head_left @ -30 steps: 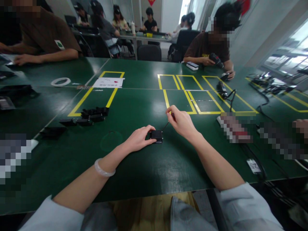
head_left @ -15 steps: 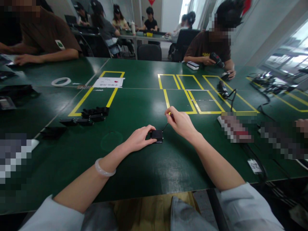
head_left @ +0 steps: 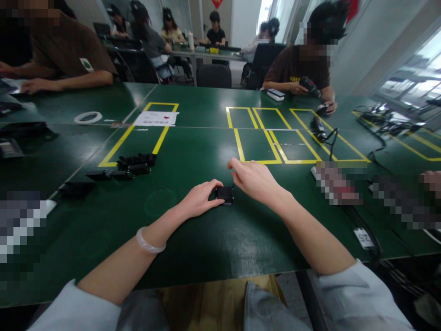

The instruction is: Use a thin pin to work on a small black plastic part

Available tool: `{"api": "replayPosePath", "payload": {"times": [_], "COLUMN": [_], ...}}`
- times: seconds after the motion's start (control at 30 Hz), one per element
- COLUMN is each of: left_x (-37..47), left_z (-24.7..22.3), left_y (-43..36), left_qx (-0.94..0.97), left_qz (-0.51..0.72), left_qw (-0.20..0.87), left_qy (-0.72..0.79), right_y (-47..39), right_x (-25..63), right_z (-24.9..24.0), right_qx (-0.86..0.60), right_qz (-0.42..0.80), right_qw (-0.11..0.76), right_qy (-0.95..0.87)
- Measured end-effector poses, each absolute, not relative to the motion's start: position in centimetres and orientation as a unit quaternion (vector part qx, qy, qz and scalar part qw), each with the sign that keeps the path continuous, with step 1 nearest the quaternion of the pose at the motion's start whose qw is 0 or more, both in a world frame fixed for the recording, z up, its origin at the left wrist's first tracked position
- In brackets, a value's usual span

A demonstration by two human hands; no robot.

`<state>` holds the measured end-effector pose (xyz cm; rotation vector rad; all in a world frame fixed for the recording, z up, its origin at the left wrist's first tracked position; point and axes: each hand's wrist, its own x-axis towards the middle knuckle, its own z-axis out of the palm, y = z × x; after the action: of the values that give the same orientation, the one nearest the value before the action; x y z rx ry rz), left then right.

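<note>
My left hand (head_left: 200, 198) pinches the left side of a small black box-shaped part (head_left: 225, 195) between thumb and fingers, holding it flat on the green table. Small shiny points, like screw ends, show along the part's right edge. Just beyond and to the right, my right hand (head_left: 257, 180) is closed around a thin screwdriver (head_left: 234, 186). Only a short bit of its shaft shows by the part's upper right corner; the handle is hidden behind my fingers. I cannot tell whether the tip touches a screw.
Several black parts (head_left: 136, 161) lie in a row to the left. Yellow tape (head_left: 258, 162) marks rectangles on the green table (head_left: 200, 257). A white sheet (head_left: 156, 118), a white ring (head_left: 87, 117), a power tool (head_left: 319, 128) and cables (head_left: 374, 151) lie farther out. Co-workers sit across.
My right hand has turned and shifted a little left and down, so the screwdriver's handle and most of its shaft are now hidden. My left hand and the black part stay put.
</note>
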<state>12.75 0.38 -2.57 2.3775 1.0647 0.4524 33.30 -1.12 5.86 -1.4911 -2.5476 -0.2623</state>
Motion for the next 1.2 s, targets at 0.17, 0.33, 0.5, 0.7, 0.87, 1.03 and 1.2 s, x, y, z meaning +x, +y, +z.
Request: {"api": "replayPosePath", "payload": {"times": [0.17, 0.33, 0.5, 0.7, 0.87, 1.03, 1.2], "left_x": [12.7, 12.8, 12.8, 12.8, 12.8, 12.8, 12.9], "left_z": [-2.5, -2.4, -2.3, -2.4, -2.5, -2.4, -2.3], "left_y": [0.4, 0.3, 0.2, 0.3, 0.3, 0.3, 0.2], "left_qx": [0.873, 0.872, 0.871, 0.871, 0.872, 0.870, 0.869], "left_qz": [0.164, 0.166, 0.178, 0.173, 0.173, 0.172, 0.170], "left_qw": [0.247, 0.251, 0.252, 0.252, 0.254, 0.254, 0.256], "left_qy": [0.388, 0.386, 0.381, 0.384, 0.382, 0.386, 0.388], "right_y": [-1.0, -0.9, -1.1, -0.8, -0.9, -0.8, -0.8], "right_x": [33.5, 33.4, 33.5, 33.3, 33.3, 33.3, 33.2], "right_z": [5.5, 5.1, 5.3, 4.8, 4.7, 4.2, 4.0], "right_qx": [-0.491, -0.485, -0.479, -0.499, -0.495, -0.510, -0.508], "right_qz": [-0.116, -0.102, -0.088, -0.090, -0.067, -0.076, -0.076], "right_qw": [0.095, 0.115, 0.130, 0.112, 0.155, 0.147, 0.171], "right_qy": [-0.858, -0.861, -0.864, -0.855, -0.853, -0.844, -0.841]}}
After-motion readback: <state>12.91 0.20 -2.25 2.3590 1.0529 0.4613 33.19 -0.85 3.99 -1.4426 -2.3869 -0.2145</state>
